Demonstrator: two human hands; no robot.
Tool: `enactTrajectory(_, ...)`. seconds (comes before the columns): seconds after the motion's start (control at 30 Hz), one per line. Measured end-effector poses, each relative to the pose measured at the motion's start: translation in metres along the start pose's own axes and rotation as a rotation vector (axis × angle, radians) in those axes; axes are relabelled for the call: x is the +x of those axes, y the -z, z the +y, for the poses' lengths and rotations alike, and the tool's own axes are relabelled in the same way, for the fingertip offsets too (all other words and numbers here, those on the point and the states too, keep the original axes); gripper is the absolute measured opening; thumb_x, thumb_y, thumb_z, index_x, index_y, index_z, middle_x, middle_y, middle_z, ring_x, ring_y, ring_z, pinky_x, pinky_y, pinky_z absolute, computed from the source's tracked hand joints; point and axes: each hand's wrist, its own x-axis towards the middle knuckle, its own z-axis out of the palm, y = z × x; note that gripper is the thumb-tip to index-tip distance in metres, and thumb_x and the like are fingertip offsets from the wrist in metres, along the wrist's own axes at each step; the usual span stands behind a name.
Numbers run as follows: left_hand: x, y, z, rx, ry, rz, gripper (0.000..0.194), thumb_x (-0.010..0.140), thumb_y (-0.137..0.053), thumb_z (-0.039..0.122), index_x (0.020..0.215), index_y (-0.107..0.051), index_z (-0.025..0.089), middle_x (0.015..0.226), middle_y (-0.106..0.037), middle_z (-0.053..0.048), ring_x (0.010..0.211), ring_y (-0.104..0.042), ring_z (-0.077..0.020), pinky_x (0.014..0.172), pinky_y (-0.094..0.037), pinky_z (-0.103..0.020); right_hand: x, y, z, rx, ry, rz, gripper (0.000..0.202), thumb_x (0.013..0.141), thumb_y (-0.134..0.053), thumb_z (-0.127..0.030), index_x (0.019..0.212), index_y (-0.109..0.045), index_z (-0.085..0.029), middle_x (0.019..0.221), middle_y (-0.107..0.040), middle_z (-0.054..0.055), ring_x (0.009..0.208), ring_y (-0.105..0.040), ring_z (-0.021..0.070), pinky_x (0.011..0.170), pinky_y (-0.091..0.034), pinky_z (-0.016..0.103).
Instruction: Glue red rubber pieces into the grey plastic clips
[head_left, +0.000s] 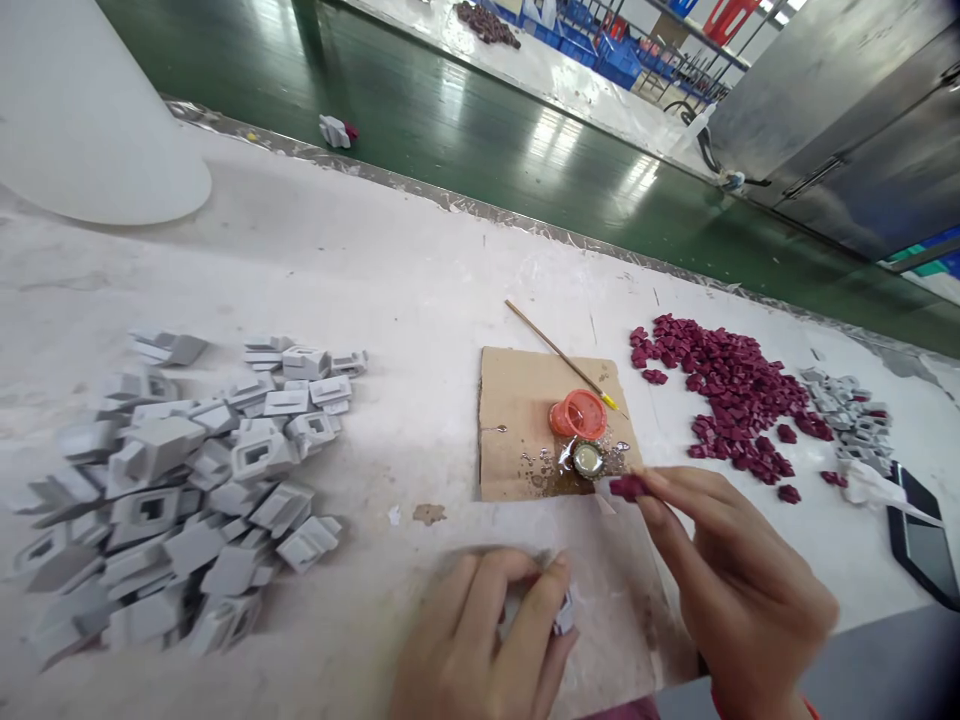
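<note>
Maroon piece [627,487] at right fingertips [654,484]

This is a factory assembly hall. A long white worktable [375,270] wrapped in plastic film carries bulk heaps of grey moulded parts [187,490] and dark red pieces [720,395]. Beyond the table lie a glossy green floor [487,130], another bench [540,65], blue crates [619,60] and metal cabinets [847,120].
</note>
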Motion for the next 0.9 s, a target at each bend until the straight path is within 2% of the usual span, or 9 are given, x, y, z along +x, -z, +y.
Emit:
enactTrajectory(0.1, 0.002, 0.001, -0.004, -0.026, -0.06, -0.017, 0.03, 0.084, -0.067, 0.023, 0.113, -0.065, 0.016, 0.087, -0.071, -0.006, 0.071, -0.061, -0.0187, 0.066, -0.049, -0.026, -0.016, -0.002, -0.019, 0.116, -0.138, 0.045, 0.027, 0.085, -0.061, -0.005, 0.101, -0.068, -0.025, 0.088, -0.065, 0.003, 0.08, -0.06, 0.0186, 0.067, -0.053, 0.032)
enactTrajectory(0.17, 0.001, 0.002, -0.005, -0.054, -0.047, -0.014, 0.029, 0.083, -0.068, 0.022, 0.111, -0.066, 0.015, 0.088, -0.071, -0.007, 0.074, -0.062, -0.0195, 0.068, -0.05, -0.026, -0.025, -0.007, -0.028, 0.173, -0.146, 0.063, 0.028, 0.081, -0.062, -0.002, 0.097, -0.069, -0.024, 0.082, -0.065, 0.003, 0.075, -0.061, 0.0191, 0.062, -0.052, 0.031)
enactTrajectory(0.27, -0.001, 0.002, -0.005, -0.084, -0.004, 0.006, 0.026, 0.082, -0.069, 0.021, 0.107, -0.066, 0.015, 0.087, -0.071, -0.007, 0.075, -0.063, -0.0202, 0.07, -0.051, -0.027, -0.036, -0.013, -0.032, 0.199, -0.11, 0.074, 0.031, 0.075, -0.061, 0.001, 0.095, -0.069, -0.021, 0.078, -0.066, 0.004, 0.072, -0.062, 0.0194, 0.059, -0.052, 0.031)
enactTrajectory(0.43, -0.001, 0.001, -0.004, -0.098, 0.009, 0.01, 0.025, 0.083, -0.068, 0.02, 0.107, -0.065, 0.015, 0.088, -0.071, -0.007, 0.076, -0.063, -0.0203, 0.069, -0.051, -0.027, -0.044, -0.02, -0.027, 0.192, -0.085, 0.056, 0.031, 0.075, -0.061, 0.002, 0.096, -0.068, -0.02, 0.079, -0.066, 0.004, 0.072, -0.062, 0.0193, 0.06, -0.053, 0.031)
enactTrajectory(0.7, -0.002, 0.004, -0.001, -0.104, 0.028, -0.046, 0.027, 0.084, -0.064, 0.015, 0.111, -0.061, 0.015, 0.091, -0.068, -0.006, 0.08, -0.061, -0.0193, 0.072, -0.051, -0.028, -0.035, -0.017, -0.027, 0.207, -0.002, -0.096, 0.03, 0.078, -0.061, 0.006, 0.098, -0.066, -0.017, 0.084, -0.065, 0.006, 0.076, -0.063, 0.0184, 0.061, -0.056, 0.029)
enactTrajectory(0.8, -0.004, 0.004, -0.007, -0.099, 0.002, -0.038, 0.03, 0.083, -0.064, 0.011, 0.112, -0.06, 0.015, 0.094, -0.067, -0.007, 0.083, -0.061, -0.0188, 0.077, -0.05, -0.027, -0.035, -0.018, -0.028, 0.218, 0.054, -0.122, 0.031, 0.079, -0.058, 0.008, 0.102, -0.064, -0.013, 0.089, -0.065, 0.008, 0.08, -0.062, 0.0173, 0.065, -0.057, 0.029)
enactTrajectory(0.9, -0.006, 0.001, -0.013, -0.071, -0.091, -0.025, 0.034, 0.08, -0.066, 0.011, 0.114, -0.06, 0.015, 0.096, -0.067, -0.007, 0.085, -0.062, -0.0181, 0.08, -0.05, -0.024, -0.038, -0.025, -0.03, 0.244, 0.118, -0.082, 0.029, 0.082, -0.056, 0.007, 0.103, -0.063, -0.01, 0.091, -0.065, 0.01, 0.08, -0.062, 0.0161, 0.068, -0.057, 0.027)
